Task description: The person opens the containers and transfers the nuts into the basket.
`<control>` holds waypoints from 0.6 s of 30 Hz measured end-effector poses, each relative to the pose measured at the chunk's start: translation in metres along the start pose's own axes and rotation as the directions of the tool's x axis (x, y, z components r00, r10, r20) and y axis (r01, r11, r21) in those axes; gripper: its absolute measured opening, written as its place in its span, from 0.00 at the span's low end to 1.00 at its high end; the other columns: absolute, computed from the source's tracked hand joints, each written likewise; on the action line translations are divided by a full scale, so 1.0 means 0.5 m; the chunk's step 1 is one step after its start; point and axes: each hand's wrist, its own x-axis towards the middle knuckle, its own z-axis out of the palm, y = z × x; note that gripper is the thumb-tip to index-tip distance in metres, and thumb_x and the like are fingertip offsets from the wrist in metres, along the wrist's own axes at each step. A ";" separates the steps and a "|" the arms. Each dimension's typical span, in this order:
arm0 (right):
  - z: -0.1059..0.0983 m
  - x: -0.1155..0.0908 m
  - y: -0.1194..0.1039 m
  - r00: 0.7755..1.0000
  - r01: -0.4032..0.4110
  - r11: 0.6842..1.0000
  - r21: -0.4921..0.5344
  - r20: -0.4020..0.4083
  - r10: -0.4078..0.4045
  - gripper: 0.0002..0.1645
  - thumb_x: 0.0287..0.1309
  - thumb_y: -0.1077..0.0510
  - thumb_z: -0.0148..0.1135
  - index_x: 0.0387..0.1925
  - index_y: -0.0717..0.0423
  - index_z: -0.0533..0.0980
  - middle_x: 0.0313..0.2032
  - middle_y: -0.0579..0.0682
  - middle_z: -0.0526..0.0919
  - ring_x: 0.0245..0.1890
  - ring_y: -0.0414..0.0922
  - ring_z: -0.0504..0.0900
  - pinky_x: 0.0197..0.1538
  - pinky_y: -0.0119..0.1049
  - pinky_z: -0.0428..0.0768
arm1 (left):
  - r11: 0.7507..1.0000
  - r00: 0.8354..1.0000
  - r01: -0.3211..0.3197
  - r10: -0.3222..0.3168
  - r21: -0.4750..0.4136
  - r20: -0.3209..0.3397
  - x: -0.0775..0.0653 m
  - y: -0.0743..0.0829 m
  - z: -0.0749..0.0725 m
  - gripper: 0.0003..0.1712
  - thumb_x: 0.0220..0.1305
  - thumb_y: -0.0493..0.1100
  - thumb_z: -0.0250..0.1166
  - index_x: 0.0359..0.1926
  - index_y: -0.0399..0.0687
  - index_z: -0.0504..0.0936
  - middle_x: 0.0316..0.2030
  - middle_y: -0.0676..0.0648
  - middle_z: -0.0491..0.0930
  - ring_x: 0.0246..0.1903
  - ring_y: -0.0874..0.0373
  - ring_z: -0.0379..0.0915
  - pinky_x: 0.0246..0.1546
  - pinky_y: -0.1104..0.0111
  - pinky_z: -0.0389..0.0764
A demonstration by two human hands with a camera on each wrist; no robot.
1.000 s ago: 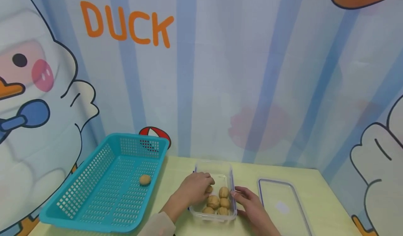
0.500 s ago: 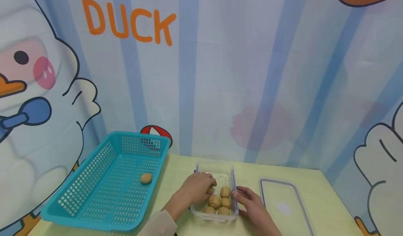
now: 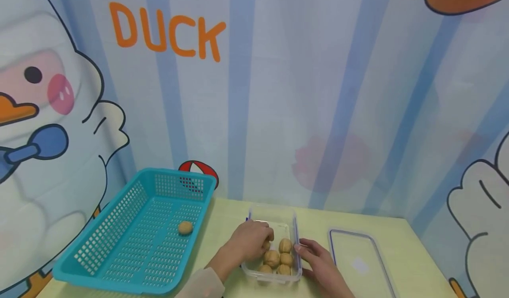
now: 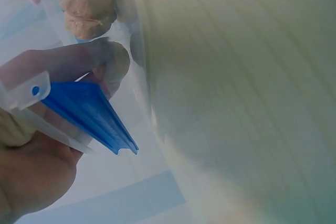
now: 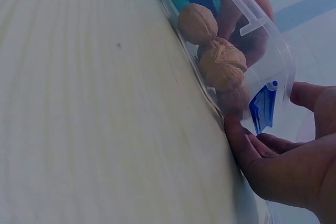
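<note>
A clear plastic food box (image 3: 274, 277) stands on the table with several walnuts (image 3: 272, 259) inside, gathered toward its near end. My left hand (image 3: 251, 239) reaches over the left wall into the box, its curled fingers on a walnut (image 3: 266, 246) that they partly hide. Through the clear wall, the left wrist view shows those fingers (image 4: 113, 61) beside the walnuts, behind a blue latch flap (image 4: 89, 114). Against the right wall, my right hand (image 3: 320, 260) holds the box, thumb at the rim and fingers low on the outside, around another blue latch (image 5: 264, 106).
On the left stands a turquoise perforated basket (image 3: 135, 284) with one walnut (image 3: 185, 228) in it. A clear lid (image 3: 359, 249) with a blue seal lies flat at the right. A printed curtain (image 3: 274, 90) hangs behind the pale yellow table (image 3: 389, 231).
My left hand shifts very slightly within the box while staying at the same walnut. The right hand keeps its place on the box wall. The head view drifts a little.
</note>
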 end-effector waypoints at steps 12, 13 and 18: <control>0.004 -0.002 0.001 1.000 -0.006 1.000 0.015 0.009 0.006 0.40 0.76 0.47 0.63 0.72 0.73 0.65 0.70 0.72 0.71 0.71 0.67 0.70 0.62 0.61 0.81 | 0.997 1.000 -0.007 0.006 -0.072 -0.013 -0.003 -0.008 0.005 0.09 0.67 0.41 0.73 0.47 0.56 0.89 0.40 0.57 0.84 0.40 0.60 0.81 0.51 0.61 0.82; 0.003 -0.002 0.000 1.000 -0.008 1.000 0.018 0.007 0.008 0.40 0.76 0.47 0.63 0.73 0.73 0.65 0.69 0.72 0.71 0.71 0.67 0.70 0.62 0.61 0.81 | 0.996 1.000 -0.008 0.007 -0.084 -0.015 -0.001 -0.009 0.006 0.09 0.67 0.41 0.74 0.47 0.56 0.89 0.40 0.58 0.83 0.40 0.60 0.81 0.51 0.62 0.82; 0.000 -0.005 -0.002 1.000 -0.007 1.000 0.018 0.004 0.006 0.41 0.76 0.46 0.64 0.72 0.73 0.66 0.69 0.72 0.72 0.70 0.66 0.71 0.61 0.61 0.82 | 0.986 1.000 0.002 -0.003 -0.167 -0.011 0.003 -0.012 0.004 0.10 0.65 0.44 0.76 0.47 0.56 0.89 0.40 0.60 0.82 0.40 0.63 0.79 0.48 0.64 0.82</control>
